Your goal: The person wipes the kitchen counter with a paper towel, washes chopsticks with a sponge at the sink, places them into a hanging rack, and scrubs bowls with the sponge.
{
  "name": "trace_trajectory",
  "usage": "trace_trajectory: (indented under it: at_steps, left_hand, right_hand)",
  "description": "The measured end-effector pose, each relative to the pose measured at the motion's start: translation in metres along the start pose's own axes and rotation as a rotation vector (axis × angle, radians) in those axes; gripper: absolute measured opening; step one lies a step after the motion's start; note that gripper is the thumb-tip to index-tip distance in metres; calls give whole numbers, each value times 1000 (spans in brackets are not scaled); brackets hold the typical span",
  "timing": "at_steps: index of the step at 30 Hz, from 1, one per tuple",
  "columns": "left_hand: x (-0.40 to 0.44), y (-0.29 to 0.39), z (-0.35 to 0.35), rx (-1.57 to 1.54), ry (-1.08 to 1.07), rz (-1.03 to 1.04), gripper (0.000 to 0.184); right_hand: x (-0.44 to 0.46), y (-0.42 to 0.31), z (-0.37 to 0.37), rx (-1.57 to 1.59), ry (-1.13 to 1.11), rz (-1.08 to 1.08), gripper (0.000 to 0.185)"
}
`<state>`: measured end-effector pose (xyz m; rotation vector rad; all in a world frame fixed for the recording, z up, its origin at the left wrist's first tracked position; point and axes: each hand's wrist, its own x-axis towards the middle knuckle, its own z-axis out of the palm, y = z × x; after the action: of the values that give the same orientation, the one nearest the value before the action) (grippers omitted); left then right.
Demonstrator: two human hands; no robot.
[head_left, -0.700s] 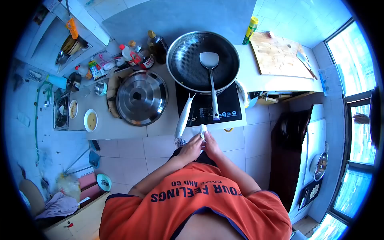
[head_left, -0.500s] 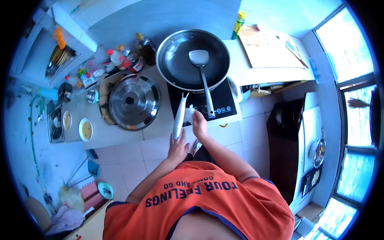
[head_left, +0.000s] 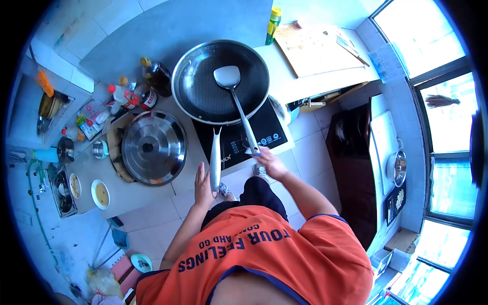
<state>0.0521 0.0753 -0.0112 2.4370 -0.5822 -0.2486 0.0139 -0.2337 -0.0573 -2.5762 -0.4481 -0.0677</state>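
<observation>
A dark wok (head_left: 203, 96) stands on the black induction cooktop (head_left: 235, 136), its silver handle (head_left: 215, 161) pointing toward me. My left hand (head_left: 204, 187) is beside that handle, fingers stretched out along its left side. Across the wok's rim lies a metal spatula (head_left: 227, 76), its handle end hanging over the cooktop's front. My right hand (head_left: 271, 164) is at the cooktop's front edge, right by the spatula's handle end. A bit of white cloth or tissue (head_left: 249, 151) shows at its fingertips, mostly hidden.
A steel lid (head_left: 155, 147) lies left of the cooktop, with bottles (head_left: 157, 76) behind it. Farther left is a bowl of yellowish liquid (head_left: 100, 194). A cutting board (head_left: 317, 51) with a knife (head_left: 353, 51) is at right, near a green bottle (head_left: 273, 25).
My right hand has moved right along the cooktop, with the white piece now near the spatula's handle end. My left hand stays beside the wok handle. The camera view has shifted and turned slightly.
</observation>
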Motion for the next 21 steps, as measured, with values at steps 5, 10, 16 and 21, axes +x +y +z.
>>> trace_trajectory:
  at_steps: [5,10,16,21]
  left_hand:
    - [12,-18,62,105,32,-68,70]
    - [58,65,69,196,38,-303,73]
    - [88,80,96,415,-42,-591,97]
    - [109,90,91,425,-166,-725,105]
  right_hand:
    - [16,43,-45,104,23,208,61]
    - [76,51,-35,110,-82,-35,66]
    - [99,114,-71,12,-100,-71,61]
    - [152,167,-68,154,100,-24,42]
